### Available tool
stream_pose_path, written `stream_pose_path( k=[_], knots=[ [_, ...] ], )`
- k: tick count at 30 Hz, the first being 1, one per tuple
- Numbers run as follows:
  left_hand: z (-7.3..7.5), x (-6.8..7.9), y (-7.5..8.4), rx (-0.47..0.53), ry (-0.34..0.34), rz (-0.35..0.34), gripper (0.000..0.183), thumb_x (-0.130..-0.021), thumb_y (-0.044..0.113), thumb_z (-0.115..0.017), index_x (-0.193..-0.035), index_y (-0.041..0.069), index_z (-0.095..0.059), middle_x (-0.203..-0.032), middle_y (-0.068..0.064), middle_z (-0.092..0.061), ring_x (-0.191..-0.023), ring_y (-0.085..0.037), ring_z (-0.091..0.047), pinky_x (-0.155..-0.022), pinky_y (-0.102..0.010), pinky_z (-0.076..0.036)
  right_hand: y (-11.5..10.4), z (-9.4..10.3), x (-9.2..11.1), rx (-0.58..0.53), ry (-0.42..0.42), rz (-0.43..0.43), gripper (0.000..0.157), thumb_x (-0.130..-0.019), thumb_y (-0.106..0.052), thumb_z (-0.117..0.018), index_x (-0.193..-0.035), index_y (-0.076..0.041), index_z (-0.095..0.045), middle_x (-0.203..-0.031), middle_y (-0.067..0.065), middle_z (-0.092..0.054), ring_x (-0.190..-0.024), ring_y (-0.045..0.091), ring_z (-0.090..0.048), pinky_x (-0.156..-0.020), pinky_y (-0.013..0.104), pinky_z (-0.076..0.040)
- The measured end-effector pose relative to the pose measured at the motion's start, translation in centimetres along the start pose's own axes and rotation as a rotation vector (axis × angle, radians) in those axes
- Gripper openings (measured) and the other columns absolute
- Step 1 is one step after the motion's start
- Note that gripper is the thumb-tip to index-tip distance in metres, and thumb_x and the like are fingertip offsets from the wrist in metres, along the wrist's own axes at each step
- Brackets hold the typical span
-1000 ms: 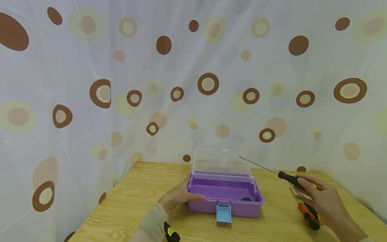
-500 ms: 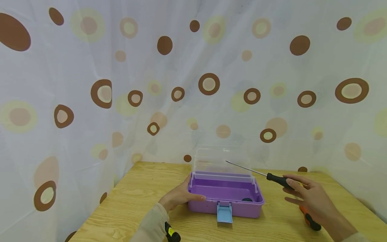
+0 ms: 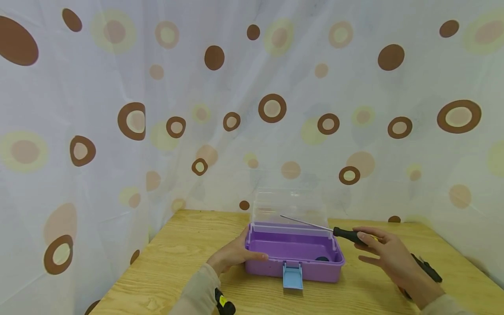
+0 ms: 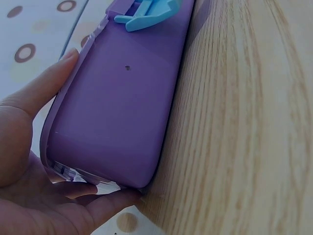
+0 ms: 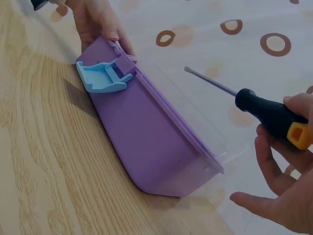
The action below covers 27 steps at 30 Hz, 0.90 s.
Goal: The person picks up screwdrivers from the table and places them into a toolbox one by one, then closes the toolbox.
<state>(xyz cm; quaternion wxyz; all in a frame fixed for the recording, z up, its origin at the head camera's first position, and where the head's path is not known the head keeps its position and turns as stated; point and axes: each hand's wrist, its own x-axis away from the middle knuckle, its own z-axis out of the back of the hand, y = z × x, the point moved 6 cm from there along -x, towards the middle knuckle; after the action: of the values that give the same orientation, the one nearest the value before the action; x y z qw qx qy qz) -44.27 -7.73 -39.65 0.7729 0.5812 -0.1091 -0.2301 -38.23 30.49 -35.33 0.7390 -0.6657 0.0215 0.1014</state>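
A purple plastic box (image 3: 315, 274) stands on the wooden table, its clear lid (image 3: 283, 203) raised at the back. Its light-blue latch (image 3: 292, 278) hangs down in front. My left hand (image 3: 232, 253) grips the box's left end, thumb over the front rim and fingers round the side. My right hand (image 3: 387, 253) pinches a flathead screwdriver (image 5: 266, 111) by its black and yellow handle. The shaft slants up to the left, over the right part of the box in the head view. A small dark object (image 3: 322, 258) lies inside the box at the right front corner.
To the right, a black tool (image 3: 429, 267) lies on the table (image 3: 157, 280), partly behind my right wrist. An orange-and-black handle there is now almost hidden. A black and yellow object (image 3: 224, 304) sits beside my left sleeve. A dotted curtain (image 3: 236, 78) hangs behind the table.
My right hand has carried the screwdriver leftward and slightly down, from beside the box to over its right part. The black tool on the right has come into sight. My left hand has stayed put.
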Motion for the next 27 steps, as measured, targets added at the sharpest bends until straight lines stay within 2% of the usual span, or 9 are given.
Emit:
stream_pose_path(
  k=[10, 14, 17, 19, 22, 27],
  knots=[
    [0.0, -0.1, 0.1, 0.015, -0.017, -0.004, 0.118, -0.085, 0.021, -0.088, -0.166, 0.015, -0.003, -0.154, -0.016, -0.043, -0.136, -0.035, -0.046, -0.115, -0.061, -0.028, 0.4, -1.5, -0.7, 0.097, -0.062, -0.035, 0.033, -0.108, -0.028, -0.058, -0.136, -0.013, -0.067, -0.137, 0.011, -0.056, -0.111, 0.019, -0.064, -0.101, 0.056, -0.049],
    [0.0, -0.1, 0.1, 0.021, -0.024, -0.006, 0.117, -0.085, 0.02, -0.087, -0.166, 0.016, -0.002, -0.155, -0.018, -0.04, -0.137, -0.037, -0.044, -0.115, -0.061, -0.029, 0.4, -2.2, -1.0, 0.167, -0.087, -0.022, 0.038, -0.108, -0.028, -0.06, -0.139, -0.006, -0.065, -0.142, 0.019, -0.054, -0.119, 0.029, -0.061, -0.104, 0.063, -0.044],
    [0.0, 0.0, 0.1, 0.015, -0.022, -0.002, 0.117, -0.086, 0.02, -0.087, -0.166, 0.017, -0.002, -0.157, -0.017, -0.039, -0.138, -0.037, -0.043, -0.115, -0.061, -0.028, 0.2, -2.8, -1.1, 0.216, -0.108, -0.01, 0.045, -0.107, -0.029, -0.06, -0.142, -0.001, -0.061, -0.15, 0.025, -0.047, -0.132, 0.04, -0.051, -0.105, 0.066, -0.041],
    [0.0, 0.0, 0.2, 0.012, -0.016, 0.001, 0.118, -0.085, 0.021, -0.087, -0.166, 0.017, -0.002, -0.157, -0.016, -0.039, -0.139, -0.037, -0.042, -0.116, -0.062, -0.027, 0.1, -3.1, -1.2, 0.247, -0.113, -0.005, 0.048, -0.106, -0.031, -0.062, -0.143, -0.001, -0.06, -0.155, 0.025, -0.043, -0.14, 0.045, -0.041, -0.105, 0.064, -0.042],
    [0.0, 0.1, 0.3, 0.003, -0.008, 0.005, 0.118, -0.085, 0.022, -0.088, -0.166, 0.016, -0.003, -0.156, -0.015, -0.041, -0.138, -0.037, -0.043, -0.116, -0.061, -0.027, -0.1, -3.6, -1.4, 0.302, -0.118, 0.003, 0.049, -0.104, -0.034, -0.064, -0.142, -0.003, -0.062, -0.155, 0.023, -0.044, -0.144, 0.048, -0.034, -0.104, 0.061, -0.043],
    [0.0, 0.1, 0.4, -0.001, -0.016, -0.003, 0.116, -0.085, 0.021, -0.087, -0.166, 0.015, -0.004, -0.155, -0.017, -0.041, -0.138, -0.036, -0.043, -0.116, -0.06, -0.027, -0.1, -4.4, -1.5, 0.417, -0.139, 0.034, 0.044, -0.103, -0.034, -0.066, -0.136, -0.005, -0.068, -0.15, 0.022, -0.051, -0.139, 0.046, -0.039, -0.1, 0.06, -0.045]
  ],
)
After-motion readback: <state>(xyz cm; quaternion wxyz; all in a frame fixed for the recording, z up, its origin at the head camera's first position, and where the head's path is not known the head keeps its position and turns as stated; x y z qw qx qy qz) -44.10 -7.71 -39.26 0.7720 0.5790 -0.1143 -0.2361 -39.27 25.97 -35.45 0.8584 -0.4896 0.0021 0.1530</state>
